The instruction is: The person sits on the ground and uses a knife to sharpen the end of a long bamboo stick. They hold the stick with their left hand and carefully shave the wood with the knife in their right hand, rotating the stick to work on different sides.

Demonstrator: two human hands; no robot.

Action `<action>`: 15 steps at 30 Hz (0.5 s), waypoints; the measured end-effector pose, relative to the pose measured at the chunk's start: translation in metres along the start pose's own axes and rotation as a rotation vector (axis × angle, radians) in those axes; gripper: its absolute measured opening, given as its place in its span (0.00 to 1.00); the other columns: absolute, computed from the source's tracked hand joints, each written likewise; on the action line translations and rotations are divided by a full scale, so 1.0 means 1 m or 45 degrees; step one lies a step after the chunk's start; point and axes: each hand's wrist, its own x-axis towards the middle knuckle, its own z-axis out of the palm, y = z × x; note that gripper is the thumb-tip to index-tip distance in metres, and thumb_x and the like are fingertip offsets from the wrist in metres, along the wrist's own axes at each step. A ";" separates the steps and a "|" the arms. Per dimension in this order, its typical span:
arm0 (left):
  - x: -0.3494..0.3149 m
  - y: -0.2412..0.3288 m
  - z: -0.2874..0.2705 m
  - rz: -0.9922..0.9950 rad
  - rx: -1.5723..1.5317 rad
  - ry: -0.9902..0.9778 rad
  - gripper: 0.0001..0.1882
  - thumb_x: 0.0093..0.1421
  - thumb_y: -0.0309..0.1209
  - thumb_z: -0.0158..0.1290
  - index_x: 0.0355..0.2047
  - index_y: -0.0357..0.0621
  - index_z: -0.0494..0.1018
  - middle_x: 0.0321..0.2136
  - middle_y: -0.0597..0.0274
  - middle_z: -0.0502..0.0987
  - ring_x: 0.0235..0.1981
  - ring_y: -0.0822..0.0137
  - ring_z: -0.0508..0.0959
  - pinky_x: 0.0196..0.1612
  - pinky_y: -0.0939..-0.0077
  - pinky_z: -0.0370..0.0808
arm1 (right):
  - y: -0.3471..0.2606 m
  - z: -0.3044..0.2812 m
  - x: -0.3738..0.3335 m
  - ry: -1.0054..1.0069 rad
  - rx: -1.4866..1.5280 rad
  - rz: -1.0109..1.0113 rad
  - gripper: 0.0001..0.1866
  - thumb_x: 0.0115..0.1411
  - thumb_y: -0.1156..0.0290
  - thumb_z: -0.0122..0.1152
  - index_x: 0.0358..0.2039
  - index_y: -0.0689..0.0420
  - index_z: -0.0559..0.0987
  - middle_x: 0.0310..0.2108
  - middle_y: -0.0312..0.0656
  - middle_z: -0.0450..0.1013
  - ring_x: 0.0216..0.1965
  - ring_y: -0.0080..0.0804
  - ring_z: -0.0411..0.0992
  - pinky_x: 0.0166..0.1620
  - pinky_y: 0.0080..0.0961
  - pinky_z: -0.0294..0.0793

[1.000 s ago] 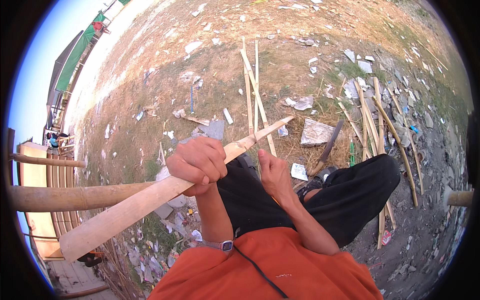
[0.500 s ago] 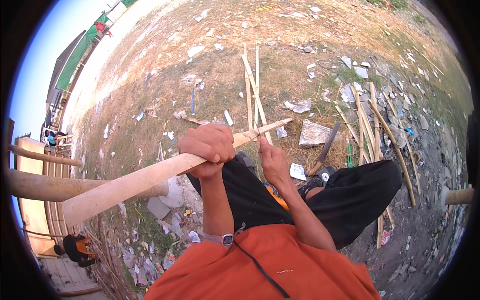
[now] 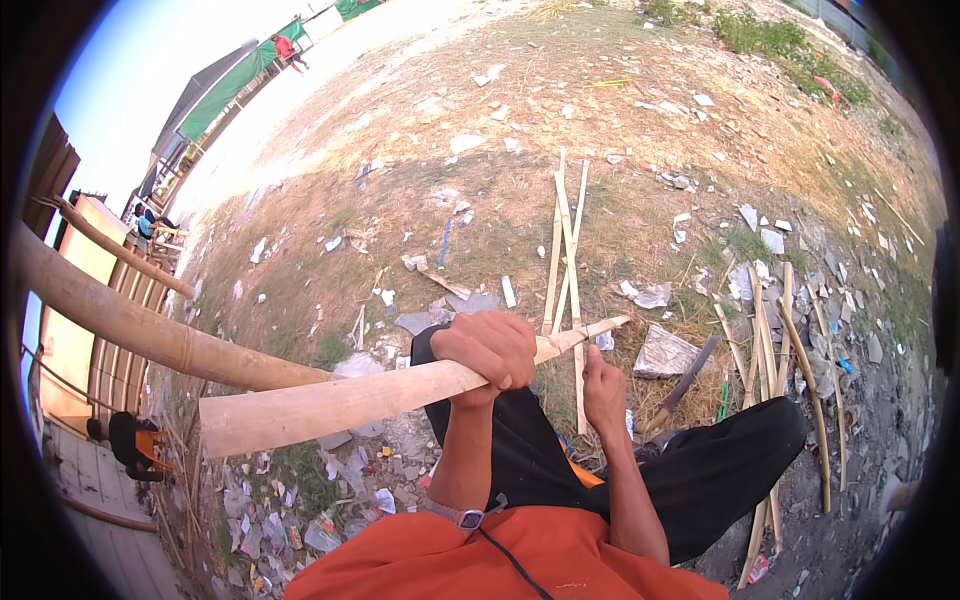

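Note:
My left hand (image 3: 488, 352) is wrapped round a split bamboo piece (image 3: 325, 408), with the broad pale end reaching left and the narrow end tapering right. A crack or notch shows near that narrow end. Just below the tip, my right hand (image 3: 605, 393) is closed with its thumb up against the bamboo; what its fingers hold, if anything, is hidden. Below them are my bent legs in black trousers (image 3: 715, 450). A long-bladed knife (image 3: 690, 375) with a wooden handle lies on the ground by my right foot.
Thin bamboo strips (image 3: 565, 240) lie ahead, with more strips (image 3: 768, 340) at the right. A thick bamboo pole (image 3: 170, 335) juts in from the left. Paper and rubble litter the ground. One person (image 3: 135, 445) is at lower left; another (image 3: 285, 50) is far off.
The view has shifted, so the surroundings sit lower in it. Both hands keep their places on the bamboo, which now lies at a slightly flatter slant.

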 end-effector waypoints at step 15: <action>-0.008 -0.001 0.009 0.046 -0.022 0.021 0.22 0.64 0.47 0.39 0.20 0.44 0.62 0.05 0.69 0.62 0.04 0.73 0.63 0.12 0.80 0.56 | 0.026 -0.001 0.002 0.001 0.005 0.095 0.29 0.64 0.54 0.40 0.22 0.71 0.69 0.17 0.63 0.62 0.20 0.57 0.62 0.27 0.42 0.60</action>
